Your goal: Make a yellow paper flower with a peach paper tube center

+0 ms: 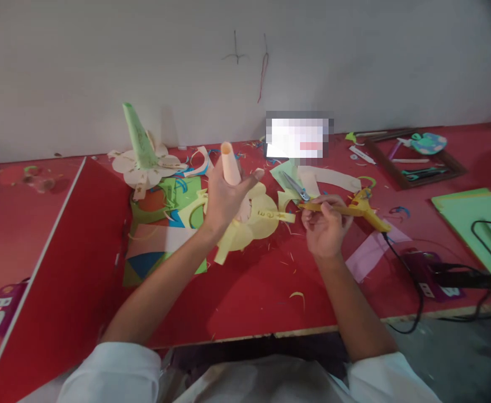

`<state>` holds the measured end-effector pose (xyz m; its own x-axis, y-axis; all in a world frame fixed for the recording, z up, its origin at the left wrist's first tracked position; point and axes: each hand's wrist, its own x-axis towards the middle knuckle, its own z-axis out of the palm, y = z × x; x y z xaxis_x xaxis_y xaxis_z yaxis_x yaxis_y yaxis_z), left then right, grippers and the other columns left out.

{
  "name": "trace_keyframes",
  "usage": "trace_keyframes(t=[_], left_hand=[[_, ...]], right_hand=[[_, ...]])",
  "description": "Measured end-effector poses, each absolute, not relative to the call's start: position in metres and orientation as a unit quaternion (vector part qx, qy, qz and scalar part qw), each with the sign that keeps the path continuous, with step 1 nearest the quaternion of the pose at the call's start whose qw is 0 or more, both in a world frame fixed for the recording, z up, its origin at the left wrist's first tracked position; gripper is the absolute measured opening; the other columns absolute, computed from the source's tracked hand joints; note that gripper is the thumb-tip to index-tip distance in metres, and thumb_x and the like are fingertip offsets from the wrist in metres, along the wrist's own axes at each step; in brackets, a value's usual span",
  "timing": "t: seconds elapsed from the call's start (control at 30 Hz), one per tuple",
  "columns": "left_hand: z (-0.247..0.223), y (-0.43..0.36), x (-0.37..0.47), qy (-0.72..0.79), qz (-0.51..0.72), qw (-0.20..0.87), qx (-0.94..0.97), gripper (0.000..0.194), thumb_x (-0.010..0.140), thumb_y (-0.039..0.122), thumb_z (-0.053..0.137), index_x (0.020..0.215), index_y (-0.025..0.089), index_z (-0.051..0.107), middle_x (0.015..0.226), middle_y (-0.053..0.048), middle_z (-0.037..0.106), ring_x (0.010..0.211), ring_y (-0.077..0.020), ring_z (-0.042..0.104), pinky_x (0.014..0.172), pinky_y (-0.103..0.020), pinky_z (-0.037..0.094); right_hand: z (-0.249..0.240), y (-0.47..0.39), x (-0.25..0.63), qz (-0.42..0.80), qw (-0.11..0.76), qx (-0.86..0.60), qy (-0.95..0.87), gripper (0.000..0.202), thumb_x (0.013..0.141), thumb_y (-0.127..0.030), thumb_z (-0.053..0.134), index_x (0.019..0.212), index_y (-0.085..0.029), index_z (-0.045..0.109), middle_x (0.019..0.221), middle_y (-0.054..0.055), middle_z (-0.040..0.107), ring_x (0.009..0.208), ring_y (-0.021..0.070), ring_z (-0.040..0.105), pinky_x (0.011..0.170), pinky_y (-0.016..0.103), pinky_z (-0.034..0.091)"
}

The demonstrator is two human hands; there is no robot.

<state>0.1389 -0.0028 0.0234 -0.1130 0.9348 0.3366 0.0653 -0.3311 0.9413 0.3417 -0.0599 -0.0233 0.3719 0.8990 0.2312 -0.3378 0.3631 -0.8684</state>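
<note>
My left hand [224, 198] is closed round a pale cream paper cone [230, 162], thumb stretched out to the right. Below it lies a yellow flower-shaped paper [260, 224] with strips sticking out, one bearing small markings. Between the thumb and fingers of my right hand [327, 229] is a thin yellow strip [319, 207]; whether it is paper or a pencil is unclear. Just beyond those fingers are scissors [298, 187], blades visible and handles hidden. A yellow glue gun [367, 210] with a black cord lies right of my right hand.
A green cone on a white paper flower [140, 151] stands at the back left. Paper scraps [187, 196] litter the red table [245, 308]. A red divider [69, 268] rises at left. A wooden frame [413, 182], green sheets [480, 224] and a purple power box [432, 274] are at right.
</note>
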Motion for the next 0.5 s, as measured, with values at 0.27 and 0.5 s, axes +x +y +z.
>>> trace_keyframes(t=[0.27, 0.5], left_hand=[[-0.039, -0.021, 0.153, 0.534, 0.606, 0.264, 0.528, 0.059, 0.082, 0.058, 0.084, 0.111, 0.023, 0.047, 0.104, -0.005, 0.061, 0.092, -0.0181, 0.064, 0.082, -0.034, 0.056], [-0.042, -0.062, 0.078, 0.46, 0.462, 0.124, 0.748, 0.019, 0.106, 0.036, 0.055, 0.115, 0.021, 0.063, 0.1, -0.006, 0.071, 0.089, -0.017, 0.069, 0.081, -0.03, 0.054]], right_hand=[[-0.039, -0.07, 0.321, 0.456, 0.618, -0.45, -0.455, 0.022, 0.087, -0.045, 0.075, 0.084, -0.025, 0.068, 0.07, 0.001, 0.065, 0.058, 0.016, 0.061, 0.045, 0.027, 0.043], [-0.056, -0.064, 0.309, 0.455, 0.481, -0.455, -0.595, 0.016, 0.093, -0.04, 0.069, 0.091, -0.024, 0.07, 0.082, 0.002, 0.069, 0.074, 0.0182, 0.065, 0.065, 0.031, 0.051]])
